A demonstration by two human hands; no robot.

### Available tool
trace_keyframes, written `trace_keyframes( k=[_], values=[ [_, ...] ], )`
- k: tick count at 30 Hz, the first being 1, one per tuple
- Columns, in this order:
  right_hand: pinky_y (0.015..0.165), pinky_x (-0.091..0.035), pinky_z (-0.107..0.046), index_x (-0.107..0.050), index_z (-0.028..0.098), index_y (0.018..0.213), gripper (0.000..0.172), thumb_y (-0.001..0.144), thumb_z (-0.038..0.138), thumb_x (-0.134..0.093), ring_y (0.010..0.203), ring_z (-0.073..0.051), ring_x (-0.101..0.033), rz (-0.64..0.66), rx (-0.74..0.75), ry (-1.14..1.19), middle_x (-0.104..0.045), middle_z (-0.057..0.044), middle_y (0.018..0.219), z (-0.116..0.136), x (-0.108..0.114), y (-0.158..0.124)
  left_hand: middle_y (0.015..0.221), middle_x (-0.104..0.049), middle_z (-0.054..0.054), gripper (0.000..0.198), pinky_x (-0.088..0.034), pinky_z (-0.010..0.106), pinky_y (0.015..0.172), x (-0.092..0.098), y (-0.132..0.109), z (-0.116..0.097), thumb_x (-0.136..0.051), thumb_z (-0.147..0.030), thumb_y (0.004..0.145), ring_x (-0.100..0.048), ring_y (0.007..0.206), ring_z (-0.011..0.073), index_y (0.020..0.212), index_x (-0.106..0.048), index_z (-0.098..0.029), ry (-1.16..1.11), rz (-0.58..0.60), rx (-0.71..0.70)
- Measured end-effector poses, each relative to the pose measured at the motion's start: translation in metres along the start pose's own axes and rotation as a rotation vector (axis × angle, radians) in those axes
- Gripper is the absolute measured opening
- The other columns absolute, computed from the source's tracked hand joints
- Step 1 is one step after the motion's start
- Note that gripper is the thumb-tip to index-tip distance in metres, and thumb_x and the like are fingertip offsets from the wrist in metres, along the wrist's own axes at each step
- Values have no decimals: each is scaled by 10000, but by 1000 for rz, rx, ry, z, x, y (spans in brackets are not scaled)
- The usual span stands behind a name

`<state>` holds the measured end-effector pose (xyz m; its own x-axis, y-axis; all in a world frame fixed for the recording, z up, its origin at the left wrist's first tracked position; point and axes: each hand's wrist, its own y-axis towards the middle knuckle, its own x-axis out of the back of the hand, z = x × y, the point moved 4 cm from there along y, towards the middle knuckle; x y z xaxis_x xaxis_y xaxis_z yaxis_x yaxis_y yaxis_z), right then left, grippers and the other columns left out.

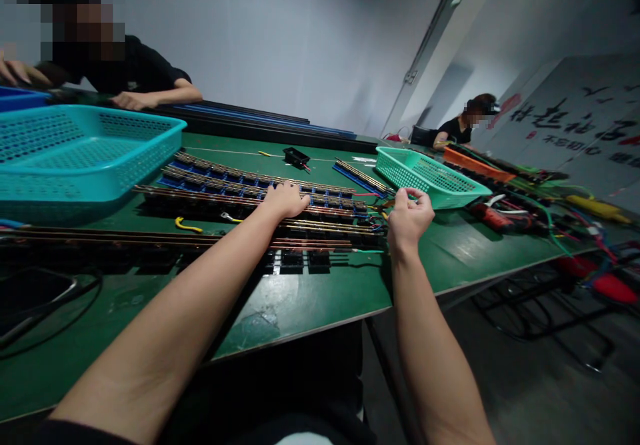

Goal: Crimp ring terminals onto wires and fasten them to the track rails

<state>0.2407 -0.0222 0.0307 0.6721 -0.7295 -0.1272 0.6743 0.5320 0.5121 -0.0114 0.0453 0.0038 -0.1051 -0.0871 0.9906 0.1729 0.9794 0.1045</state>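
Note:
My left hand [286, 200] lies over long strips of metal rods on black and blue holders [235, 182], its thumb pointing right and its fingertips curled down out of sight on one of the strips. To the right, at the wired ends of these strips, my right hand [411, 218] is raised in a pinch; whatever is between its fingers is too small to make out. Thin coloured wires [375, 213] end close beside it. Nearer to me runs another long rod strip [125, 235]. A yellow wire piece [189, 225] and a ring terminal [227, 216] lie left of my forearm.
A turquoise basket [150, 145] stands at left, a green basket [430, 178] beyond my right hand. Red-handled pliers [500, 217] and tangled wires lie at right. A small black part [297, 157] sits farther back on the green table [320, 298]. Two people sit across.

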Motion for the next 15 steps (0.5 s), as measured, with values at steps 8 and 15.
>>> trace_keyframes(
  k=[8, 15],
  values=[
    [293, -211, -169, -393, 227, 739, 160, 752, 265, -548, 267, -46, -253, -83, -396, 345, -254, 160, 386, -10, 10, 7, 1316, -495, 201, 637, -364, 478, 954, 0, 0, 1, -223, -520, 874, -486, 1172, 333, 1250, -530, -108, 1, 4, -3],
    [332, -270, -170, -505, 176, 752, 200, 722, 337, -619, 349, -31, -376, -90, 38, 133, -414, 101, 494, 6, 13, -6, 1332, -479, 204, 654, -358, 493, 961, -2, 1, 2, -213, -530, 871, -472, 1184, 340, 1265, -511, -101, -5, 3, -1]
  ],
)
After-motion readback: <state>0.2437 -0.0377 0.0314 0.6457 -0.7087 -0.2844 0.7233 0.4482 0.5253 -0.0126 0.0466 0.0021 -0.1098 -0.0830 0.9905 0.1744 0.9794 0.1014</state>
